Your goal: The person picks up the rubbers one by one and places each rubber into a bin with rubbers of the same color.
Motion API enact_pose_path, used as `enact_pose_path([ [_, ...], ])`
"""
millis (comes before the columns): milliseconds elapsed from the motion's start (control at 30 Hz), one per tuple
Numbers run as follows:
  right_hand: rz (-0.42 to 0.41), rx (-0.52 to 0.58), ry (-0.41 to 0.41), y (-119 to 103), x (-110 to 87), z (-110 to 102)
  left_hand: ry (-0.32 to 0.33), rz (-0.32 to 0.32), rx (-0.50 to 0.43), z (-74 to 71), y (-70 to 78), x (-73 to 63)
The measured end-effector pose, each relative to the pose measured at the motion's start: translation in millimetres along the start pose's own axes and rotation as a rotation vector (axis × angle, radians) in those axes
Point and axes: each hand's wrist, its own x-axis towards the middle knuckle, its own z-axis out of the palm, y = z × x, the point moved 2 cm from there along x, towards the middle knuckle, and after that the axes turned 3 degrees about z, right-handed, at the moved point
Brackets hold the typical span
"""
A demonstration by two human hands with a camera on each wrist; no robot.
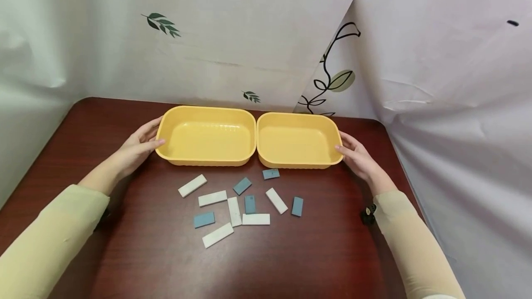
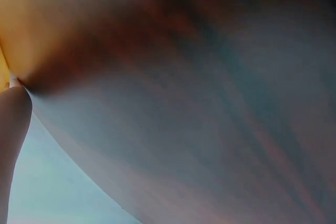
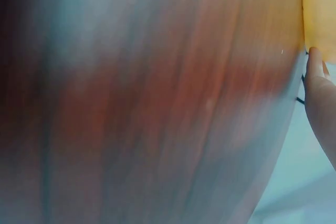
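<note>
Left hand: It pinches the left tub (image 1: 208, 144) at its left end. The left hand (image 1: 139, 147) has its thumb over the rim and its other fingers on the outside.
Right hand: It pinches the right tub (image 1: 296, 146) at its right end. The right hand (image 1: 358, 157) has its thumb at the rim too, with fingers behind the outside wall.
Yellow tubs: Both sit between the two hands, side by side, open side up. Their inner ends touch, or almost touch; I can't tell which.
White blocks: Six flat white blocks (image 1: 256, 219) lie in front of the tubs, on the side near the person, away from both hands.
Blue blocks: Five shorter blue blocks (image 1: 297, 207) are mixed in with them. One is just beside the right tub's front.
Sleeves: The left sleeve (image 1: 54, 239) and right sleeve (image 1: 415, 243) are pale.
Table: The table (image 1: 291, 262) is shiny red-brown.
Back: A whitish sheet (image 1: 249, 36) with leaf pictures hangs behind.
</note>
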Motion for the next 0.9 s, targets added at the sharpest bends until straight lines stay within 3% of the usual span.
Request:
enact_pose_path([
  [567,0.047,-0.011,0.031,-4.1,-0.1,3.8,-0.002,-0.007,-0.071,-0.4,-4.9,-3.0],
  [900,0.045,-0.019,0.053,-10.6,-4.9,7.1,-0.022,0.031,-0.118,-1.3,-5.8,-2.6],
])
